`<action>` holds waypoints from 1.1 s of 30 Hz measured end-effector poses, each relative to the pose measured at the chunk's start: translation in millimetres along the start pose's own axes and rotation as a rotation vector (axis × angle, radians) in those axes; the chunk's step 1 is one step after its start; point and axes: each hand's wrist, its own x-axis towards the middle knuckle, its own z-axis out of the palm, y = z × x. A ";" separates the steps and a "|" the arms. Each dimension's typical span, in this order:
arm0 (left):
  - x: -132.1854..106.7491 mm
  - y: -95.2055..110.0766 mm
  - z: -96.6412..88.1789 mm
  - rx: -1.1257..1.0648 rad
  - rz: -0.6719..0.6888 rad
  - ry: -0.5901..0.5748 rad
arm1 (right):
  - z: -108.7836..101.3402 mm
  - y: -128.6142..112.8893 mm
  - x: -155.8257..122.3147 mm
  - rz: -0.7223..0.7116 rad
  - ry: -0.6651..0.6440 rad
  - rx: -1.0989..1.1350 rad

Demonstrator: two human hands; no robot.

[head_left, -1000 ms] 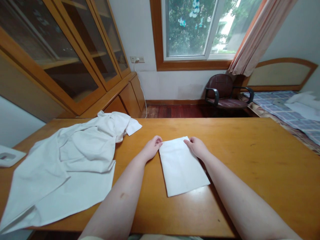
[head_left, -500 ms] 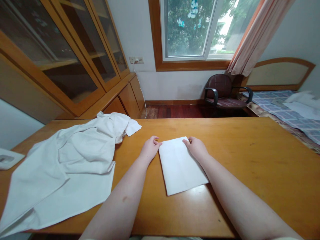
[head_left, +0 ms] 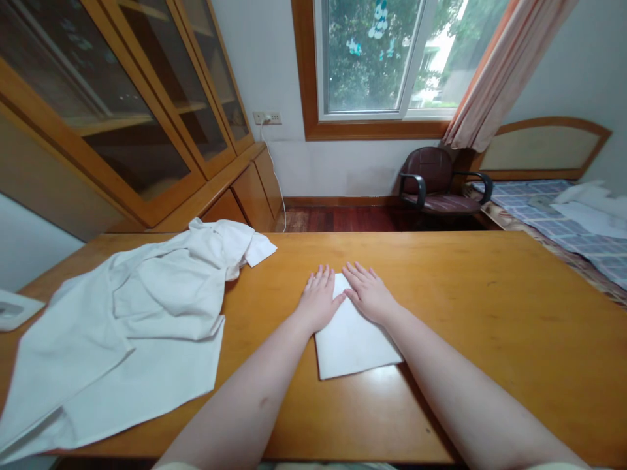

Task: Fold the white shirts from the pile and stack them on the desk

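Note:
A white cloth folded into a neat rectangle [head_left: 357, 346] lies flat on the wooden table [head_left: 490, 339], in front of me. My left hand [head_left: 321, 300] rests palm down on its far left part, fingers stretched forward. Flat on the far right part lies my right hand [head_left: 369, 294], its fingers spread and its thumb close to the left thumb. Both hands hide the far corners of the folded cloth. To the left, a larger white cloth [head_left: 161, 294] is spread loosely, with a crumpled heap at its far end.
A white plastic object [head_left: 17, 310] sits at the table's left edge. Beyond the table stand a glass-door cabinet [head_left: 142, 117], a dark red armchair [head_left: 435, 183] below the window, and a bed [head_left: 582, 215] at the right.
Both hands have moved from pinching the folded cloth's far corners to lying flat on top of it, closer together. The folded cloth has shifted slightly left.

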 end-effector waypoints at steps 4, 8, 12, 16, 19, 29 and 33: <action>3.9 -1.9 6.1 0.039 -0.042 0.011 | 2.5 -1.2 3.9 0.146 -0.073 -0.008; 4.8 -2.6 9.4 0.046 -0.026 0.031 | 3.1 0.0 5.8 0.152 -0.089 0.013; 5.4 -3.2 10.1 0.052 -0.021 0.024 | 5.2 0.7 6.4 0.147 -0.073 0.011; 6.4 -3.4 10.3 0.066 -0.020 0.005 | 7.4 0.0 5.7 0.137 -0.045 0.002; 6.1 -3.2 11.6 0.076 -0.018 0.017 | 8.7 -0.5 4.4 0.134 -0.021 0.007; 5.5 -4.6 11.9 0.061 -0.012 0.014 | 7.0 0.4 5.6 0.157 -0.051 0.042; 7.5 -5.8 10.7 0.045 -0.013 0.004 | 5.2 -0.5 7.0 0.165 -0.062 0.033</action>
